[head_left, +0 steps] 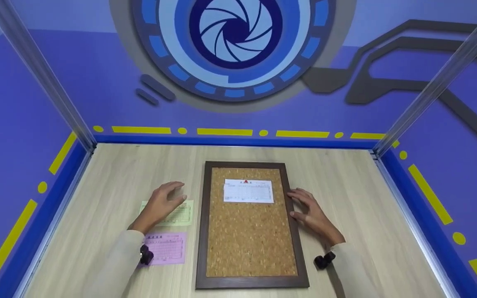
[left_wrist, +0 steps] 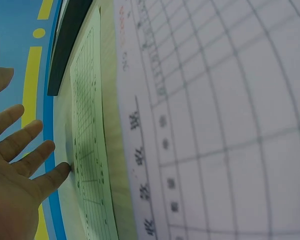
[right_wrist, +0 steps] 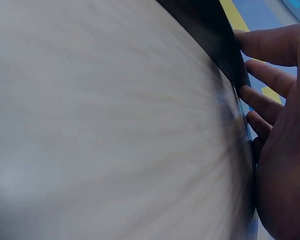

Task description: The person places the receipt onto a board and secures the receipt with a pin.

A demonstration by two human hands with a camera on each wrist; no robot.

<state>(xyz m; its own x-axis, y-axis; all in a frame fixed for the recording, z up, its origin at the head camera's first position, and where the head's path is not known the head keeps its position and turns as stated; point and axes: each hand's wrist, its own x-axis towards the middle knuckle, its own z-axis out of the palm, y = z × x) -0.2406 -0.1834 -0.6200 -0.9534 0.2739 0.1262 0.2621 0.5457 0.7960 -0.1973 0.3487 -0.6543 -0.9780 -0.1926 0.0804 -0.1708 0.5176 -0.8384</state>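
Observation:
A framed cork board (head_left: 251, 240) lies on the table, with a white printed slip (head_left: 248, 194) held near its top by a red pin (head_left: 246, 181). To its left my left hand (head_left: 162, 207) hovers over a green slip (head_left: 186, 213), fingers spread and holding nothing. Below that, a purple slip (head_left: 166, 248) lies partly under my sleeve. My right hand (head_left: 311, 213) rests its fingertips against the board's right frame edge. In the right wrist view, the fingers (right_wrist: 265, 102) meet the dark frame (right_wrist: 210, 35) without wrapping round it.
The light wooden table (head_left: 346, 186) is bounded by blue walls with yellow markings (head_left: 224, 131) at the back and both sides. Metal posts (head_left: 425, 99) stand at the rear corners. A black wrist camera (head_left: 324, 260) sits on my right wrist.

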